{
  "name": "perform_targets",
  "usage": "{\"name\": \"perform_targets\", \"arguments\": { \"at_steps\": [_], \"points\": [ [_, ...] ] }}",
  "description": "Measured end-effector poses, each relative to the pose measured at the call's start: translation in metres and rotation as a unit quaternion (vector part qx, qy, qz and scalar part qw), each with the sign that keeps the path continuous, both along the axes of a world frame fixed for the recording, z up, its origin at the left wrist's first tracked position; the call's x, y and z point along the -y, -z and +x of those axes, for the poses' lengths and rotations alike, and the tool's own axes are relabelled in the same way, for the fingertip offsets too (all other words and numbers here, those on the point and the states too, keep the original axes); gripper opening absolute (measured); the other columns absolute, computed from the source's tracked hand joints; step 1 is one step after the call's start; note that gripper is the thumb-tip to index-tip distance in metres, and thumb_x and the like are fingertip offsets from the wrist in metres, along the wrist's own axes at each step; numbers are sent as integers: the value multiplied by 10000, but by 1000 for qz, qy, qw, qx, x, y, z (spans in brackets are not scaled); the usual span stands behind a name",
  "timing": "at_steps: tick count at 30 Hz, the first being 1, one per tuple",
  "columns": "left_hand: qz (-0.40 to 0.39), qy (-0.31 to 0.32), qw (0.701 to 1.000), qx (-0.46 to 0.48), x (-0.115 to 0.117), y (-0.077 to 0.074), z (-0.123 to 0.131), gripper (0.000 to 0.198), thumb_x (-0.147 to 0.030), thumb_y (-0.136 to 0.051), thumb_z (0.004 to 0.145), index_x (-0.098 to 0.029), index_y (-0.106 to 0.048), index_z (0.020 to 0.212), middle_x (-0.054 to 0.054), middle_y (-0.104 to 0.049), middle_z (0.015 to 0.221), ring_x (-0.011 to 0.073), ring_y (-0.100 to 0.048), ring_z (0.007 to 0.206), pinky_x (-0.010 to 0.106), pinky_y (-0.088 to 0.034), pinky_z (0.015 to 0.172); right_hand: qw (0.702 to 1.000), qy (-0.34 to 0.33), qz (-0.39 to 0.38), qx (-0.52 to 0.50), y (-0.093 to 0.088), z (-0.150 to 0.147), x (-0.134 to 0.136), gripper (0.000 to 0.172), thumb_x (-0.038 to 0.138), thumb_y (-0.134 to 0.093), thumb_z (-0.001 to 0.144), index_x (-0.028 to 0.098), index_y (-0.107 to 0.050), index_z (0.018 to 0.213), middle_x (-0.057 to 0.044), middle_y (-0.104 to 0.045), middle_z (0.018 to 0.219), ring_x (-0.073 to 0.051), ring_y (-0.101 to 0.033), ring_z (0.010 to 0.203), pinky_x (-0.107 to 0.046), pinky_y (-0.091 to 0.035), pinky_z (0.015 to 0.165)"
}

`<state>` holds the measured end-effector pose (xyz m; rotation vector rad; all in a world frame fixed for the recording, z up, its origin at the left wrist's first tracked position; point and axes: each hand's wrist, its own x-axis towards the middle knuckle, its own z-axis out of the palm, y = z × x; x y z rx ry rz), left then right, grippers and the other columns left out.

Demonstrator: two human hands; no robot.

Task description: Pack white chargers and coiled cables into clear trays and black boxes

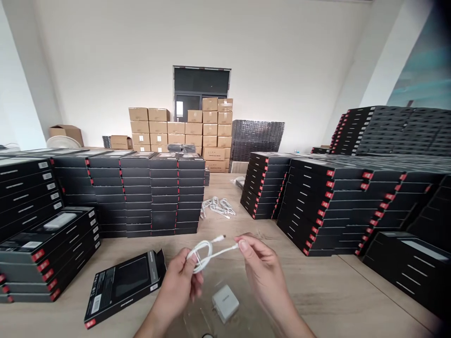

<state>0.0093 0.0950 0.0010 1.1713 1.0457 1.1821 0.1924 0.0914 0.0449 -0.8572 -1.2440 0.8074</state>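
Observation:
A coiled white charging cable (pixel 203 257) is gripped between the thumb and fingers of my left hand (pixel 181 274). My right hand (pixel 259 263) pinches one plug end of the same cable, drawn out to the right of the coil. The cable's other plug (pixel 220 238) sticks out freely above the coil. Below and between my hands, a white power adapter (pixel 225 303) lies on the tabletop, on what looks like clear plastic. Left of my left hand lies a flat black box (pixel 125 286) with its end flap raised.
Stacks of black boxes stand on the left (pixel 137 197) and right (pixel 317 206) of the wooden table (pixel 218 230). Several coiled white cables (pixel 220 206) lie between the stacks. Another white adapter (pixel 59 220) rests on boxes at left. Brown cartons (pixel 211 136) are piled at the back wall.

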Motion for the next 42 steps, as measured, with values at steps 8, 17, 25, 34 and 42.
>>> {"name": "perform_targets", "arguments": {
  "at_steps": [8, 17, 25, 34, 42],
  "points": [
    [57, -1, 998, -31, 1, -3, -12, 395, -586, -549, 802, -208, -471, 717, -55, -548, 577, 84, -490, 455, 196, -347, 443, 982, -31, -103, 153, -6, 13, -9, 452, 569, -626, 785, 195, -634, 531, 36, -452, 514, -118, -376, 500, -256, -286, 519],
    [-65, 133, 988, 48, 12, -9, -3, 371, -570, -586, 780, -217, -486, 835, -79, -538, 497, 49, -395, 322, 167, -158, 343, 919, -295, -250, 77, 2, 19, -2, 324, 457, -797, 634, 168, -725, 763, 49, -525, 559, -70, -328, 473, -210, -200, 469],
    [-58, 73, 996, 18, 10, -7, 6, 455, -630, -572, 736, -196, -517, 860, -97, -468, 433, 49, -307, 287, 176, -151, 320, 947, -240, -165, 137, 11, -16, 4, 189, 365, -675, 786, 184, -630, 752, 80, -448, 540, -70, -339, 454, -209, -233, 451],
    [-15, 62, 995, -77, 6, -2, 3, 445, -644, -435, 816, -206, -508, 781, -99, -395, 397, 67, -275, 284, 188, -197, 315, 968, -224, -102, 55, 23, -34, 2, 220, 402, -634, 845, 185, -608, 820, 28, -561, 670, -108, -467, 609, -223, -341, 570],
    [4, 69, 992, -106, 2, 4, 2, 356, -546, -422, 853, -207, -517, 799, -103, -370, 385, 83, -269, 303, 197, -233, 318, 966, -233, -104, 48, 29, -35, -3, 246, 426, -657, 826, 182, -638, 801, 17, -573, 683, -114, -453, 622, -223, -325, 569]
  ]
}}
